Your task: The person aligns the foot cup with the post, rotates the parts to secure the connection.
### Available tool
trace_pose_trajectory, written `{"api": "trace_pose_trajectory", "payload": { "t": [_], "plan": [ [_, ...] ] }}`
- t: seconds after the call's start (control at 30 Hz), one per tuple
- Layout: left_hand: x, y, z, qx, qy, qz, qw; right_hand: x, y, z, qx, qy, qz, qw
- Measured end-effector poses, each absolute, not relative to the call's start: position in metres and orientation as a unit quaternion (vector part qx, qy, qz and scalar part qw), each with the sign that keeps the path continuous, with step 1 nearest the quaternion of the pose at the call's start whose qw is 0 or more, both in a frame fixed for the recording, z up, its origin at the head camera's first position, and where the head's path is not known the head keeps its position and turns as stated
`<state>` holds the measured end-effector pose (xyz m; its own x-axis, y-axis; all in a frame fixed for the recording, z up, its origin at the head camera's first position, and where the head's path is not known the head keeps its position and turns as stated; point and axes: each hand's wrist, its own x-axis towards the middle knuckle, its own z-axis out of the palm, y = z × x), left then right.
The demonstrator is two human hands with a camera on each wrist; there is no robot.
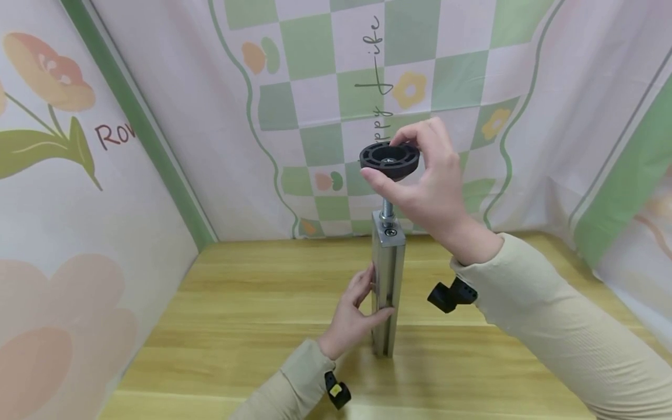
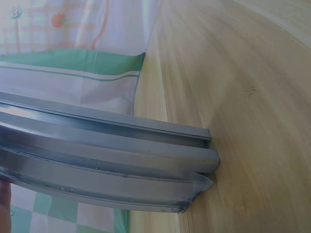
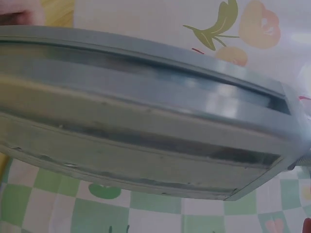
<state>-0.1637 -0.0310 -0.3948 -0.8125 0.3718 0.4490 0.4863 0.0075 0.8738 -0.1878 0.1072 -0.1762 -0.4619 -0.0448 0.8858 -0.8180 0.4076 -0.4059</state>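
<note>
1. Right sleeve (image 1: 567, 326), beige, nearest the camera; black bracket (image 1: 447, 296) below its cuff (image 1: 485, 267).
2. Right hand (image 1: 434, 178): thumb and fingers pinch the rim of the black round foot (image 1: 397, 171), which tops a threaded rod (image 1: 387, 208).
3. Left hand (image 1: 350, 318): lower down, thumb and fingers grip the slotted metal profile (image 1: 389, 280) between them.
4. Metal profile: upright beneath the right hand, over the desk (image 1: 236, 309) (whether its lower end touches, cannot confirm).

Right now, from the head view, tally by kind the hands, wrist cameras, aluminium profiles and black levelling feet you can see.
Hands: 2 (left hand, right hand)
Wrist cameras: 2 (left wrist camera, right wrist camera)
Aluminium profiles: 1 (aluminium profile)
Black levelling feet: 1 (black levelling foot)
Total: 6
</note>
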Motion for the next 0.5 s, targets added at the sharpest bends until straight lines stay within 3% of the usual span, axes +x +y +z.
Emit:
{"api": "trace_pose_trajectory", "payload": {
  "t": [0.1,0.3,0.5],
  "plan": [
    [-0.164,-0.031,-0.396,-0.309,-0.708,-0.633,0.052,-0.19,0.11,-0.18,0.32,-0.697,0.513,0.386],
    [-0.165,-0.03,-0.396,-0.305,-0.71,-0.633,0.049,-0.198,0.113,-0.184,0.36,-0.573,0.696,0.24],
    [-0.165,-0.031,-0.396,-0.3,-0.713,-0.633,0.044,-0.203,0.115,-0.184,0.401,-0.483,0.77,0.112]
  ]
}}
